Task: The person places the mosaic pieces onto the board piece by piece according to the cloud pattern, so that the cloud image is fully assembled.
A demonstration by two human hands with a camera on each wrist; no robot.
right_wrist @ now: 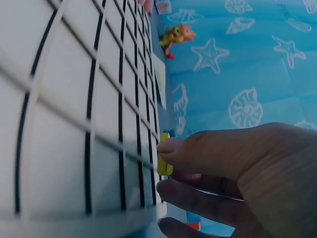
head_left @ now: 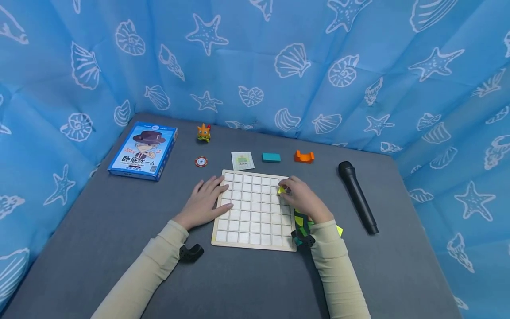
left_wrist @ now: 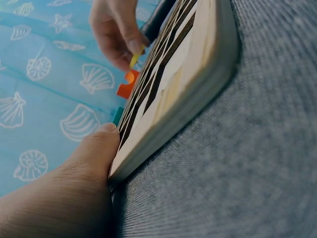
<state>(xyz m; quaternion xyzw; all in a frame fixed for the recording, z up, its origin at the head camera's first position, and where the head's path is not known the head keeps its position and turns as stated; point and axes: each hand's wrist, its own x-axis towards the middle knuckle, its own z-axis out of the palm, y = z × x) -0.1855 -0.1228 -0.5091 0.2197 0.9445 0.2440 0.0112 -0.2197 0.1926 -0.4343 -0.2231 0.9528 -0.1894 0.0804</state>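
A wooden grid board with white squares lies flat on the grey table. My left hand rests on its left edge with fingers spread, the thumb reaching over the squares. In the left wrist view the left thumb touches the board's edge. Over the upper right corner of the board, my right hand pinches a small yellow piece between thumb and fingers. Several green and yellow pieces lie beside the board's right edge, partly hidden under the right wrist.
Behind the board are a poker chip, a printed card, a teal block, an orange curved block and a small figurine. A blue game box lies at left, a black microphone at right.
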